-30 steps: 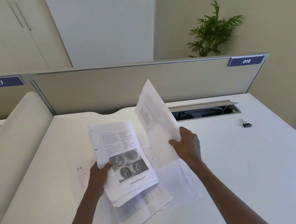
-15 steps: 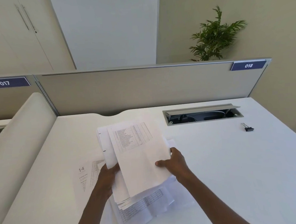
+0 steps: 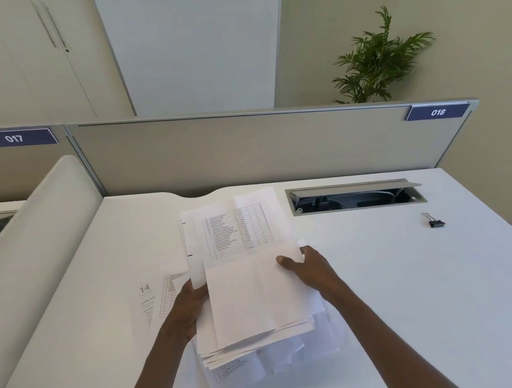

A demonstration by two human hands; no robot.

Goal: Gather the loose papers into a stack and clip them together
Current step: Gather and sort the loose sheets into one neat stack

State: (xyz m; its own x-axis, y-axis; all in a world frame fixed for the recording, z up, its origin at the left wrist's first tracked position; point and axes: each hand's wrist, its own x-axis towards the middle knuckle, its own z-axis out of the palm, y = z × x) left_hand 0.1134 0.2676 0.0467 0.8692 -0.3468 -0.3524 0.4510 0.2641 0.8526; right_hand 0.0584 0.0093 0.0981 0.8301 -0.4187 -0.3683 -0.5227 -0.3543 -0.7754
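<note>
Papers fill the middle of the white desk (image 3: 404,289), most of them gathered into a thick stack (image 3: 248,284) that both hands hold slightly raised off the surface. Its top sheet carries a printed table at the far end and is blank nearer the person. The left hand (image 3: 187,309) grips the stack's left edge, fingers curled underneath and thumb against the side. The right hand (image 3: 310,268) pinches the right edge, thumb laid on the top sheet and fingers tucked below. The sheets are not squared: lower edges fan out unevenly toward the desk's near edge.

More loose sheets (image 3: 244,371) lie flat beneath the stack, sticking out toward the near edge, and one page marked "14" (image 3: 153,299) lies just left of the left hand.

A black binder clip (image 3: 435,222) rests alone on the desk toward the far right corner, well apart from the papers. An open cable tray (image 3: 354,198) is set into the far edge, in front of the beige partition (image 3: 246,152) bearing a "018" tag (image 3: 437,112). A potted plant (image 3: 378,60) stands behind the partition.
</note>
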